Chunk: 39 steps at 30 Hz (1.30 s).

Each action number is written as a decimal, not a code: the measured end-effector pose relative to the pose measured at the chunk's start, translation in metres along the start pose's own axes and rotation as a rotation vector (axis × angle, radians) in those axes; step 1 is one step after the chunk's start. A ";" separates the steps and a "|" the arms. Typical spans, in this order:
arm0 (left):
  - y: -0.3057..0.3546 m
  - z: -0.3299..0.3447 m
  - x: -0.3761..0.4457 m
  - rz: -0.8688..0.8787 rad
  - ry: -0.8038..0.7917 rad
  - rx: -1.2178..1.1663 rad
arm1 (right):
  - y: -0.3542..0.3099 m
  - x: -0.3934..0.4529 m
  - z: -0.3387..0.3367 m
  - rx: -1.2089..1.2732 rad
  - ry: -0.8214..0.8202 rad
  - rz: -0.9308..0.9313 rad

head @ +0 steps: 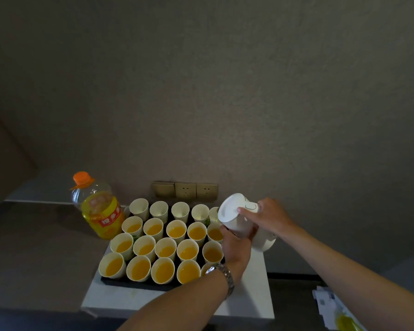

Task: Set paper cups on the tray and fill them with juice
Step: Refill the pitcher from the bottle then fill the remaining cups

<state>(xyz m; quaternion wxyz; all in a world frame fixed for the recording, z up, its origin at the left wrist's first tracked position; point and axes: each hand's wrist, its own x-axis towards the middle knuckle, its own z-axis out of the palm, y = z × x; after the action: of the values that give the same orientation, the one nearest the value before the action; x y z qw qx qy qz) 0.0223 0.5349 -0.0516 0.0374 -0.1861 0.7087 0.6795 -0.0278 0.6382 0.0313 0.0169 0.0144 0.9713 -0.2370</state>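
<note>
Head view shows both hands on a white jug tipped toward the back row of paper cups, which stand empty on the dark tray just left of the hands. Three nearer rows already hold orange juice. To pour well, the person should likely steady the lid, tilt slowly and aim the spout over the rightmost empty cup (partly hidden behind the jug), stopping short of the rim. The left hand curls round the jug's lower body from beneath, a watch on its wrist. The right hand grips the handle side, thumb pressed on the lid. A juice bottle with an orange cap stands on the counter, well left of the hands, beyond the tray.
</note>
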 end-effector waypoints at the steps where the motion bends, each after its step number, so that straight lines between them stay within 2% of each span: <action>1: 0.002 0.000 0.001 0.009 0.001 0.000 | 0.000 0.002 -0.001 0.003 0.002 0.002; 19: 0.022 0.002 0.054 0.088 -0.145 0.022 | -0.001 0.037 -0.013 0.057 0.063 0.067; 28: -0.010 0.022 0.076 -0.117 -0.160 -0.084 | 0.000 0.048 -0.005 -0.052 0.021 0.050; 39: -0.034 0.030 0.082 -0.107 -0.196 -0.085 | -0.003 0.049 -0.001 -0.112 -0.034 0.034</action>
<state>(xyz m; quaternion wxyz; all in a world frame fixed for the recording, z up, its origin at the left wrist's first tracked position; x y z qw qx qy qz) -0.0489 0.5461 -0.1112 0.1347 -0.1579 0.6614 0.7207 -0.0774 0.6367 0.0317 0.0383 0.0259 0.9822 -0.1821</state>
